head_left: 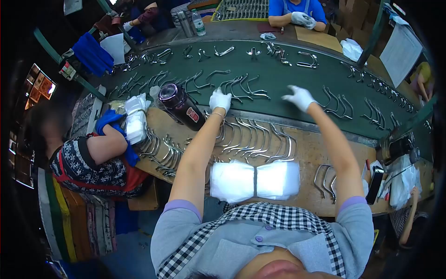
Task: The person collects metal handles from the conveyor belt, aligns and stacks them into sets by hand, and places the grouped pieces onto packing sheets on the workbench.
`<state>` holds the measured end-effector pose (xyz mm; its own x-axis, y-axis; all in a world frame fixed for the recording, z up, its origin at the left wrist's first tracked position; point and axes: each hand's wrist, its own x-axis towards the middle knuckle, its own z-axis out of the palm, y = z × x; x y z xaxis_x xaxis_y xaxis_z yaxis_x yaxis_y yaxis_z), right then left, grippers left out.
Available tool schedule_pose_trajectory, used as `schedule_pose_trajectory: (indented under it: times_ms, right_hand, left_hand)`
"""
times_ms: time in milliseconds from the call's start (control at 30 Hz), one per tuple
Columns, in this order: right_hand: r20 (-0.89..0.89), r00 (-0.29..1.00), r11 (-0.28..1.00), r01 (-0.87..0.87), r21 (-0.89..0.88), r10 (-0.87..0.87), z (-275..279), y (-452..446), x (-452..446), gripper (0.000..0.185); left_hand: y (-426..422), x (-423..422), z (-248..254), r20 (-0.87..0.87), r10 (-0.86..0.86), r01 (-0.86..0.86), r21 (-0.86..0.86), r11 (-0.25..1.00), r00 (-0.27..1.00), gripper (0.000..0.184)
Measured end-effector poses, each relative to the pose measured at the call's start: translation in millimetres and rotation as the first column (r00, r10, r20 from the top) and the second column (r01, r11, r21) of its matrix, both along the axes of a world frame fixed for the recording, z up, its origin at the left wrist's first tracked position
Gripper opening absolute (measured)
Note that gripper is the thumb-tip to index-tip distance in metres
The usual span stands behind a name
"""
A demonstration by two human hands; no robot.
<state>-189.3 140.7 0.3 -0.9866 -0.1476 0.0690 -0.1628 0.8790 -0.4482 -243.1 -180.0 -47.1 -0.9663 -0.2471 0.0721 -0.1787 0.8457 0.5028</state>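
My left hand point(219, 100), in a white glove, is over the near side of the green conveyor belt point(276, 76). Its fingers are curled at the left end of a group of shiny curved metal bars point(244, 88), closed on a bar there; the fingertips are partly hidden. Further right my right hand point(299, 98), also gloved, is above the belt with fingers stretched apart and nothing in them. More curved bars point(337, 102) lie just to its right. On the wooden bench below, a row of similar bars point(253, 137) lies behind a banded stack of clear plastic bags point(278, 179).
A dark thermos point(181, 107) stands beside my left forearm. A phone point(375, 185) and a plastic bag point(403, 181) are at the bench's right end. One person sits at left; another, with gloved hands point(303, 19), is across the belt. Smaller metal fittings point(253, 53) line the belt's far side.
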Motion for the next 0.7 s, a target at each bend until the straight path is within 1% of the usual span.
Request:
schedule_pose_trajectory:
  times_ms: [33, 67, 100, 133, 167, 233, 267, 300, 367, 400, 433, 467, 500, 533, 567, 600, 633, 667, 700]
  right_hand:
    - [0.041, 0.999, 0.997, -0.017, -0.081, 0.020, -6.7, -21.5, -1.5, 0.080]
    - [0.035, 0.999, 0.992, -0.028, -0.126, 0.033, -18.7, -38.0, -7.0, 0.082]
    - [0.051, 0.998, 0.995, -0.028, -0.100, 0.034, -23.0, -54.0, -11.2, 0.086]
    - [-0.012, 0.999, 0.998, -0.038, -0.055, 0.037, -37.1, -66.0, -19.5, 0.089]
    - [-0.008, 1.000, 0.998, -0.013, -0.057, 0.013, -46.4, -76.5, -24.5, 0.092]
    - [0.016, 0.997, 0.998, 0.069, 0.012, -0.069, -45.6, -96.2, -18.2, 0.092]
    - [0.004, 0.993, 0.993, 0.119, 0.008, -0.119, -42.2, -100.5, -14.6, 0.090]
    - [0.005, 0.993, 0.993, 0.117, 0.005, -0.118, -41.3, -101.7, -11.6, 0.090]
    - [-0.023, 0.983, 0.983, 0.183, -0.013, -0.183, -38.5, -99.6, -5.1, 0.087]
    - [-0.062, 0.979, 0.980, 0.195, 0.022, -0.194, -33.5, -100.0, -0.5, 0.077]
    - [-0.060, 0.979, 0.980, 0.198, 0.026, -0.197, -30.1, -100.6, -1.4, 0.077]
    - [-0.016, 0.979, 0.977, 0.203, 0.060, -0.203, -26.2, -101.5, -2.1, 0.071]
    - [0.025, 0.978, 0.974, 0.205, 0.095, -0.208, -24.2, -101.0, -3.9, 0.064]
    - [-0.028, 0.978, 0.973, 0.209, 0.103, -0.207, -27.0, -100.4, -6.4, 0.050]
    - [-0.034, 0.978, 0.972, 0.209, 0.105, -0.207, -29.8, -100.4, -9.8, 0.050]
    - [-0.038, 0.979, 0.970, 0.206, 0.129, -0.203, -31.9, -100.8, -13.5, 0.046]
    - [-0.050, 0.978, 0.967, 0.207, 0.150, -0.201, -31.3, -101.0, -18.9, 0.043]
    - [-0.057, 0.978, 0.967, 0.208, 0.146, -0.201, -30.3, -101.1, -22.0, 0.037]
    - [-0.031, 0.977, 0.972, 0.215, 0.100, -0.213, -30.0, -102.5, -25.8, 0.032]
  left_hand:
    - [9.8, 0.6, 4.1, -0.001, -0.002, 0.002, -0.001, 1.000, 1.000, 0.060]
    - [20.0, 3.8, 10.7, 0.031, 0.008, -0.007, -0.060, 0.998, 0.999, 0.058]
    - [29.4, 5.0, 13.4, 0.063, 0.021, -0.014, -0.120, 0.993, 0.998, 0.056]
    - [38.0, 0.9, 9.4, 0.073, 0.036, -0.029, -0.090, 0.995, 0.997, 0.049]
    - [45.1, 2.1, 9.9, 0.059, -0.001, 0.004, -0.055, 0.998, 0.998, 0.050]
    - [52.3, 0.4, -0.5, -0.027, -0.112, 0.113, 0.053, 0.992, 0.993, 0.049]
    - [52.8, -2.8, -5.9, -0.081, -0.159, 0.170, 0.145, 0.975, 0.984, 0.048]
    - [49.7, -7.2, -5.0, -0.079, -0.158, 0.168, 0.141, 0.976, 0.984, 0.048]
    - [39.4, -21.8, 0.0, -0.257, -0.221, 0.262, 0.138, 0.955, 0.941, 0.043]
    - [32.9, -32.7, 5.3, -0.264, -0.187, 0.218, 0.092, 0.972, 0.946, 0.040]
    - [29.6, -33.4, 19.9, -0.246, -0.141, 0.127, -0.072, 0.989, 0.959, 0.037]
    - [21.0, -46.5, 18.3, -0.314, -0.103, 0.065, -0.132, 0.989, 0.944, 0.040]
    - [10.0, -65.8, 2.6, -0.430, -0.079, -0.017, -0.216, 0.976, 0.899, 0.041]
    - [1.4, -78.2, -9.3, -0.420, -0.020, -0.098, -0.257, 0.961, 0.907, 0.040]
    - [-5.6, -87.1, -13.3, -0.415, 0.038, -0.176, -0.299, 0.938, 0.909, 0.040]
    - [-11.4, -88.9, -10.7, -0.227, 0.047, -0.109, -0.268, 0.957, 0.973, 0.043]
    - [-17.9, -94.0, -11.8, -0.039, 0.039, -0.047, -0.223, 0.974, 0.998, 0.046]
    - [-21.0, -95.6, -14.6, -0.024, -0.028, 0.020, -0.279, 0.960, 0.999, 0.042]
    - [-18.5, -88.5, -13.4, -0.069, -0.078, 0.056, -0.283, 0.957, 0.995, 0.035]
